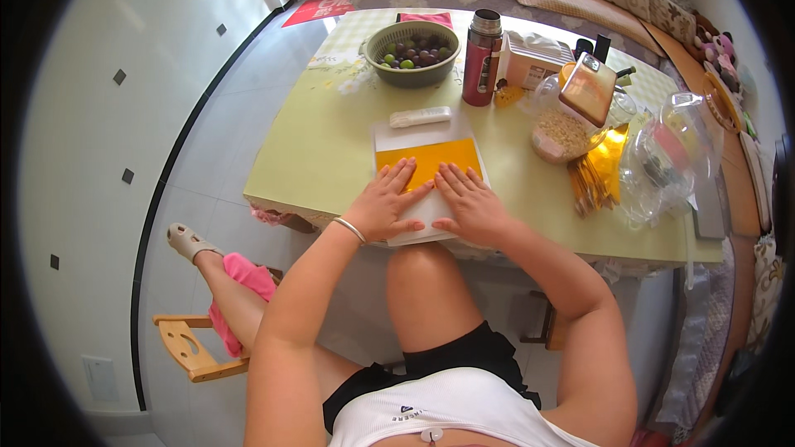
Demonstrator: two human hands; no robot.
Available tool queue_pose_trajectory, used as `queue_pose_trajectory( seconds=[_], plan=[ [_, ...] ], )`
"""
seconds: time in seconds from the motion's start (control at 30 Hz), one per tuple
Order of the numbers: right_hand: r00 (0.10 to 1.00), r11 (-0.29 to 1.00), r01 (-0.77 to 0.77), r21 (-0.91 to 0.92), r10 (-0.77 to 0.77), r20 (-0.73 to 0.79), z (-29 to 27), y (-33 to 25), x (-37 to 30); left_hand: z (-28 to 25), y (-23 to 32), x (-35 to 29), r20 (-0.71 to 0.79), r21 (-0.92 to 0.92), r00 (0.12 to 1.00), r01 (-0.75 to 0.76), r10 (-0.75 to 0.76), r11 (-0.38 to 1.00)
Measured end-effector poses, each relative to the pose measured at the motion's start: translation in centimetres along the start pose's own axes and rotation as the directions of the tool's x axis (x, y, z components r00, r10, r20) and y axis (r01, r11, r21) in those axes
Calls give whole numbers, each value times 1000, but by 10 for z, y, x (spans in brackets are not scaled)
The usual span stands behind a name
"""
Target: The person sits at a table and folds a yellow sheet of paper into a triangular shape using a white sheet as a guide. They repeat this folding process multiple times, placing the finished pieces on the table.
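Gold sheet [444, 157] lies under the fingertips of left hand [387, 201] and right hand [470, 205], fingers flat, slightly spread, pinching nothing, seemingly to keep it smooth; white pad [426, 210] beneath, likely as backing; white packet [421, 117] beyond the fingertips, perhaps set clear of them

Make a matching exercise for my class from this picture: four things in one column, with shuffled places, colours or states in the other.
Things:
1. gold sheet
2. vacuum flask
3. colander
4. smartphone

Places, colours or states:
A. holding green and dark grapes
B. right of the flask
C. partly under the left hand and right hand
D. dark red, standing upright

Pairs: 1-C, 2-D, 3-A, 4-B
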State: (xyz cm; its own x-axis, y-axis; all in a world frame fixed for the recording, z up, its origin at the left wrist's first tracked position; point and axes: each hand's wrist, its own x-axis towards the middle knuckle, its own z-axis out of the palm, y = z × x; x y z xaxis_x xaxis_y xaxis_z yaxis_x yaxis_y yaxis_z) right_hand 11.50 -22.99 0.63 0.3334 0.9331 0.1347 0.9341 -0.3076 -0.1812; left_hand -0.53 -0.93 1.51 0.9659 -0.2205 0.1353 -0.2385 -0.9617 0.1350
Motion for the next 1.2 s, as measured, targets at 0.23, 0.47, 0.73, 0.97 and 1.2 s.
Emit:
queue_pose_trajectory(
  seconds=[0.23,0.47,0.73,0.97,1.2],
  plan=[
    [1000,990,-24,139,24,5,-17,39,-23,1,-29,-36,-55,-100,979,189,-195,977],
    [882,336,-95,937,465,-77,-19,40,32,-8,-51,14,-329,-187,822,425,-465,885],
    [833,114,-331,937,501,234,-14,56,36,-14,-25,38,-92,-200,743,638,-662,744],
    [830,78,-337,938,494,257,-11,64,34,-16,-17,35,-97,-425,644,663,-759,616],
    [820,-118,-229,966,512,257,-9,67,31,-16,-2,19,138,-959,487,284,-862,7]
  ],
)
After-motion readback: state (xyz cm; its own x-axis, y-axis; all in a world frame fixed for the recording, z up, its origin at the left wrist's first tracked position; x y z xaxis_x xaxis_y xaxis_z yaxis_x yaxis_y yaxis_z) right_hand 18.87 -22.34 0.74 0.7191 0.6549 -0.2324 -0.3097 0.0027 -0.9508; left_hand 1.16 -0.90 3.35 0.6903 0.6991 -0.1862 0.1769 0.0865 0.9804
